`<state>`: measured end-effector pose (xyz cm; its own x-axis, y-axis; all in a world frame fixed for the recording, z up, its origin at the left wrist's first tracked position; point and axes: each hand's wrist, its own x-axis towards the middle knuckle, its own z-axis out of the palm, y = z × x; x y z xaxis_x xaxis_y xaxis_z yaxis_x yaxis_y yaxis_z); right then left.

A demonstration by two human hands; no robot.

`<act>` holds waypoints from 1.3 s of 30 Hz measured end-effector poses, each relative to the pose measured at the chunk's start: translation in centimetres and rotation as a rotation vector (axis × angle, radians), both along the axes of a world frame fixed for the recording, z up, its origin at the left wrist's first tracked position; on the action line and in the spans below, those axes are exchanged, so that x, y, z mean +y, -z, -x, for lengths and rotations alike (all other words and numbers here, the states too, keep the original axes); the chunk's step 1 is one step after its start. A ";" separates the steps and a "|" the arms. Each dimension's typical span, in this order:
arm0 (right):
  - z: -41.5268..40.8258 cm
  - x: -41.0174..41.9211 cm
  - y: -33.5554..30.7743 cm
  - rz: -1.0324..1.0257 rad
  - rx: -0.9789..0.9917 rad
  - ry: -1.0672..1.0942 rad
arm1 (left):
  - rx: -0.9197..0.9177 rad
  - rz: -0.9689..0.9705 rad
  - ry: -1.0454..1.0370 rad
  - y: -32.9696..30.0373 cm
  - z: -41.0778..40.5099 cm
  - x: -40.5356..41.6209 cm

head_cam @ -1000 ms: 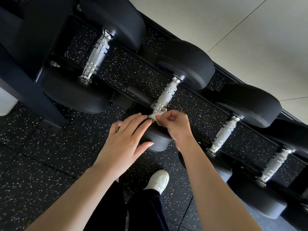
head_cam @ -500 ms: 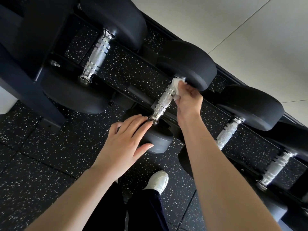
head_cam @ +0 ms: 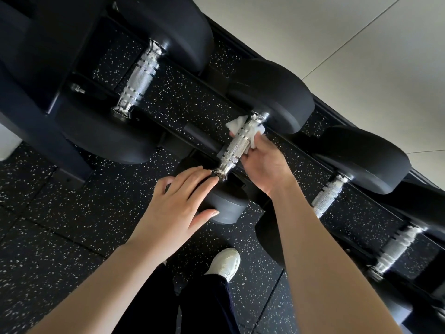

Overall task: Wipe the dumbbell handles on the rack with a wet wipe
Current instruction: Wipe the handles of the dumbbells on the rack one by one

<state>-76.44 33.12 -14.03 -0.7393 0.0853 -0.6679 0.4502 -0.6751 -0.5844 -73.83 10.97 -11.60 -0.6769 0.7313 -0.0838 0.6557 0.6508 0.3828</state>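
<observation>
Black steel rack [head_cam: 36,131] runs diagonally, its dumbbells cut off at both ends of the view. On the middle dumbbell [head_cam: 272,95], the left hand [head_cam: 173,210] lies spread and flat on the near head. The right hand [head_cam: 265,162] curls under the knurled handle [head_cam: 237,144], its fingers mostly hidden, pinching the white wet wipe [head_cam: 255,132] wrapped beneath the handle's far end.

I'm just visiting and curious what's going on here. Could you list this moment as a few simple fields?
place: dumbbell rack on a speckled floor
dumbbell handle being wiped
wet wipe: wrapped under the handle's far end
right hand: holds the wipe from below
left hand: rests flat on the near dumbbell head
</observation>
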 end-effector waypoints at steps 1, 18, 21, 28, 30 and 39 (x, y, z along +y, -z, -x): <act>-0.3 0.0 0.2 0.000 -0.014 -0.019 | -0.002 -0.001 -0.001 0.0 0.0 0.0; -3.3 -0.5 0.7 -0.245 -0.095 -0.598 | -0.015 0.017 -0.006 0.0 -0.1 0.0; -3.8 -1.1 0.7 -0.353 -0.079 -0.582 | -0.015 0.014 -0.006 0.0 -0.1 0.0; -4.9 -1.8 -0.2 -0.828 -0.138 -0.529 | -0.025 0.002 -0.020 -0.1 -0.3 0.0; -5.0 -2.2 -1.0 -1.073 -0.103 -0.498 | -0.033 -0.001 -0.023 -0.1 -0.3 0.0; -3.0 -5.6 -3.1 -1.244 -0.002 -0.369 | -0.009 -0.069 -0.042 0.2 -0.3 -0.1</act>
<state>-73.47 27.56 -10.88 -0.8510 0.4384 -0.2893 0.4938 0.4801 -0.7250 -73.54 10.85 -11.76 -0.7068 0.7063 -0.0401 0.6246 0.6497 0.4334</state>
